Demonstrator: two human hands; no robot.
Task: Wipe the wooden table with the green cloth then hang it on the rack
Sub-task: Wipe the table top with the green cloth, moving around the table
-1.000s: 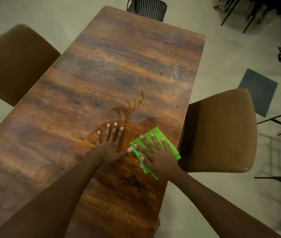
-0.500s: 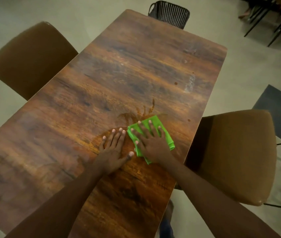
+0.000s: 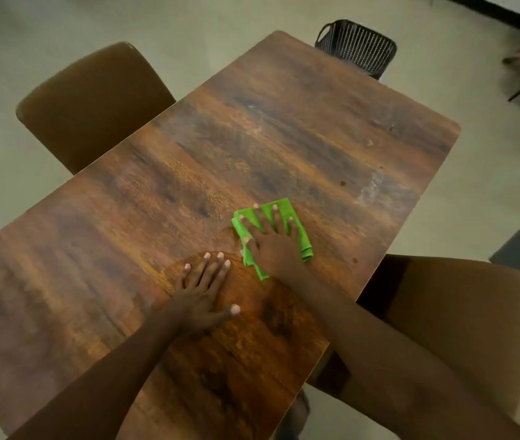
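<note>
Subject item: a bright green folded microfibre cloth [image 3: 303, 244], lying flat on the long dark-grained wooden table [image 3: 284, 138], toward the tabletop's right edge and nearer its near end than its far end. The right hand [image 3: 273, 246] presses it palm-down, fingers [image 3: 290, 220] straight and spread across the folds, pinching nothing. The left hand [image 3: 203, 290] rests flat on bare wood just beside the cloth, fingers close together, thumb splayed. A pale smear [image 3: 369, 192] shows farther along the right edge; no rack is in view. Assessment: the cloth appears light, soft and limp, stacked in several layers; it should slide readily under even palm pressure, though the layers may creep or bunch. For lifting, a pinch on the folded right-hand edge or a corner seems best; expect it to unfold and drape.
</note>
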